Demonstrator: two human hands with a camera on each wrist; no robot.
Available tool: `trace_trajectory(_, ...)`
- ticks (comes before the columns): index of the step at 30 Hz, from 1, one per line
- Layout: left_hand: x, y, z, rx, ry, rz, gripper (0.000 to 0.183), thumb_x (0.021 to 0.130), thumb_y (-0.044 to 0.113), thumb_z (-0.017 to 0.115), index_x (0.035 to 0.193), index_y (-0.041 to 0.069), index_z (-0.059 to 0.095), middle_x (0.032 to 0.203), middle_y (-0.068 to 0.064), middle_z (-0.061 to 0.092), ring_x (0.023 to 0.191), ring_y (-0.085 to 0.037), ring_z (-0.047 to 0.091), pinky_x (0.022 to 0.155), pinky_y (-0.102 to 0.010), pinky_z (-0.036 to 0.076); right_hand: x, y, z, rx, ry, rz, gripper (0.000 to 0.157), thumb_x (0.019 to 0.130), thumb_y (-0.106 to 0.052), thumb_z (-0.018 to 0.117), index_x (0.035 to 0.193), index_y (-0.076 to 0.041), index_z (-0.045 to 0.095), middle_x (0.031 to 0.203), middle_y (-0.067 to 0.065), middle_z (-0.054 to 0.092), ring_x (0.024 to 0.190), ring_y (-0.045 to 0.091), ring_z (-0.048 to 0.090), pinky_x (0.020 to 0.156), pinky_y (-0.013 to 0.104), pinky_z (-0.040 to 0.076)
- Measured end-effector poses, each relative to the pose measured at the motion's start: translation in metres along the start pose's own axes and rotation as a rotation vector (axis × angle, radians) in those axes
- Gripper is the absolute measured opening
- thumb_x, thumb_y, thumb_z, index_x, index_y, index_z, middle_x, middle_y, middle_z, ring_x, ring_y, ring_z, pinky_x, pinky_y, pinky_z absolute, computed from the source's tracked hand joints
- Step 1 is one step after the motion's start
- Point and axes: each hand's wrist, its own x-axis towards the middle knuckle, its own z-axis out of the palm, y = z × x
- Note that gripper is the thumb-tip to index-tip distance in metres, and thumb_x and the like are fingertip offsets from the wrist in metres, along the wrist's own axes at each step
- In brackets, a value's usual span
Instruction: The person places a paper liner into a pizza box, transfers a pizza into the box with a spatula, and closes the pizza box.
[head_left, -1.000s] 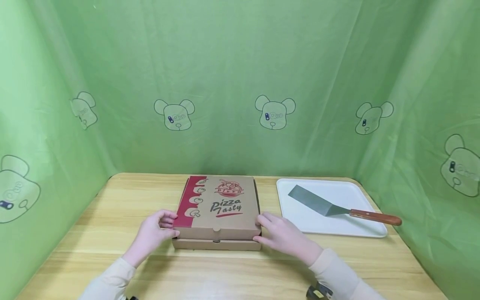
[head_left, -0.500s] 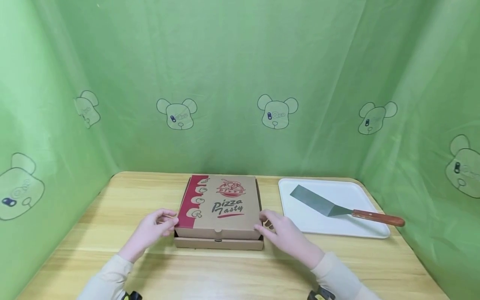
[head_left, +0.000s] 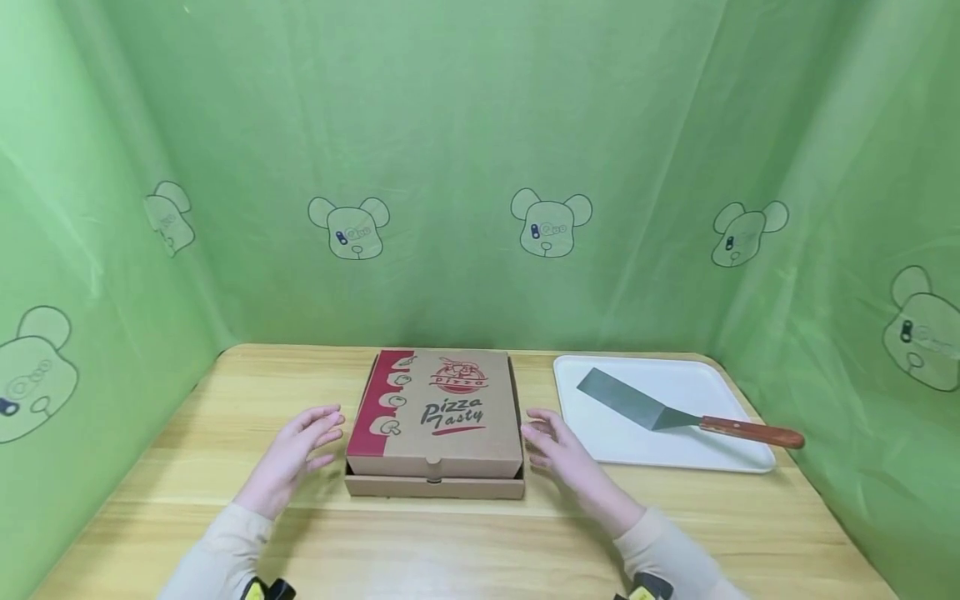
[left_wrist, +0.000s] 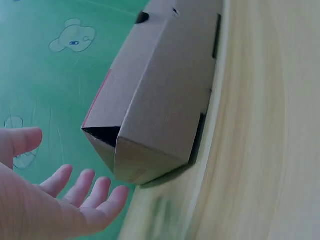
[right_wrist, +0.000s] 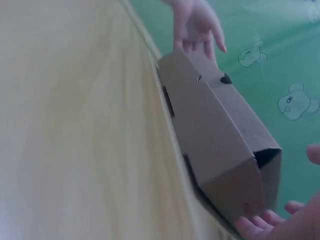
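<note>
A brown cardboard pizza box [head_left: 480,454] with a red printed strip lies on the wooden table, its lid down over the base. The lid's front flap sits a little above the base's front wall, and dark gaps show at the front corners in both wrist views. Off the box's left front corner is my left hand [head_left: 288,458], fingers spread and holding nothing. My right hand [head_left: 566,458] stands just beside the right side of the box, its fingers loosely bent with nothing in them. In the left wrist view, the pizza box [left_wrist: 160,100] shows its front wall beyond the left fingertips.
To the right is a white rectangular tray [head_left: 600,446]. A spatula [head_left: 626,400] with a wooden handle lies across it, the handle reaching past the tray's right edge. Green curtains [head_left: 450,108] printed with bear heads enclose the table [head_left: 420,550] at the back and sides.
Both hands have let go of the box's front corners and moved outward, away from its sides. The lid's front flap sits slightly lower at its corners; the tray and spatula have stayed put.
</note>
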Motion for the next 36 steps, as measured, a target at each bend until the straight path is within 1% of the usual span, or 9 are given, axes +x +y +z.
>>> trace_trajectory(5,0.005,-0.006,-0.007,-0.235,-0.073,-0.068,0.062,0.103,0.034,0.043,0.152,0.005,0.017,0.155,-0.013,0.034,0.142,-0.032,0.033,0.119,-0.051,0.029,0.0,0.008,0.003,0.278,0.016,0.114,0.064,0.099,-0.032,0.049,0.147,0.002,0.024,0.15,0.026,0.031,0.137,0.038,0.034,0.116,0.054,0.033)
trace_trajectory(10,0.01,-0.013,-0.01,-0.44,-0.15,-0.153,0.062,0.104,0.033,0.038,0.154,0.009,0.01,0.163,-0.017,0.01,0.149,-0.033,0.019,0.122,-0.045,0.022,0.004,0.014,0.005,0.568,0.014,0.169,0.074,0.1,-0.032,0.048,0.151,0.003,0.009,0.157,0.03,0.014,0.148,0.041,0.015,0.123,0.052,0.016)
trace_trajectory(14,0.015,-0.022,-0.009,-0.501,-0.135,-0.211,0.048,0.103,0.03,0.043,0.148,0.017,0.031,0.15,-0.011,0.044,0.132,-0.022,0.046,0.114,-0.035,0.036,0.006,0.015,0.007,0.704,-0.008,0.196,0.075,0.1,-0.029,0.049,0.153,0.001,0.005,0.161,0.027,0.003,0.151,0.038,0.004,0.125,0.049,0.006)
trace_trajectory(16,0.018,-0.026,-0.008,-0.516,-0.126,-0.227,0.043,0.102,0.029,0.046,0.143,0.018,0.037,0.135,-0.002,0.056,0.119,-0.014,0.054,0.108,-0.03,0.039,0.006,0.016,0.009,0.72,-0.023,0.203,0.075,0.1,-0.028,0.048,0.153,0.0,0.004,0.161,0.027,-0.001,0.151,0.038,0.0,0.125,0.049,0.002)
trace_trajectory(18,0.019,-0.029,-0.006,-0.514,-0.136,-0.227,0.046,0.102,0.028,0.046,0.145,0.017,0.034,0.133,0.0,0.055,0.117,-0.011,0.054,0.109,-0.03,0.037,0.005,0.016,0.01,0.717,-0.037,0.202,0.074,0.1,-0.027,0.048,0.154,0.0,0.004,0.161,0.026,-0.004,0.151,0.039,-0.003,0.125,0.05,-0.002)
trace_trajectory(23,0.019,-0.033,-0.002,-0.445,-0.185,-0.197,0.064,0.102,0.024,0.044,0.155,0.011,0.01,0.16,-0.012,0.021,0.132,-0.016,0.038,0.121,-0.037,0.019,0.004,0.018,0.014,0.696,-0.053,0.181,0.073,0.099,-0.021,0.049,0.154,0.0,0.005,0.162,0.023,0.002,0.152,0.036,-0.001,0.125,0.047,-0.003)
trace_trajectory(28,0.019,-0.035,-0.001,-0.416,-0.215,-0.195,0.064,0.102,0.021,0.044,0.155,0.011,0.01,0.132,0.005,0.05,0.115,-0.006,0.046,0.105,-0.025,0.032,0.003,0.021,0.017,0.664,-0.06,0.157,0.077,0.096,-0.015,0.052,0.154,0.0,0.004,0.163,0.021,0.0,0.152,0.035,-0.003,0.125,0.045,-0.003)
trace_trajectory(30,0.019,-0.035,-0.002,-0.412,-0.233,-0.188,0.064,0.102,0.02,0.044,0.155,0.01,0.01,0.121,0.01,0.053,0.111,-0.005,0.047,0.099,-0.022,0.035,0.003,0.023,0.018,0.655,-0.062,0.147,0.078,0.095,-0.013,0.053,0.154,0.0,0.004,0.163,0.022,-0.003,0.152,0.036,-0.005,0.125,0.046,-0.005)
trace_trajectory(36,0.02,-0.038,-0.003,-0.382,-0.276,-0.171,0.067,0.102,0.02,0.044,0.155,0.009,0.006,0.126,0.01,0.05,0.118,-0.006,0.045,0.102,-0.022,0.035,0.003,0.025,0.019,0.641,-0.064,0.134,0.077,0.094,-0.01,0.053,0.154,0.0,0.006,0.163,0.022,-0.002,0.151,0.036,-0.004,0.125,0.047,-0.005)
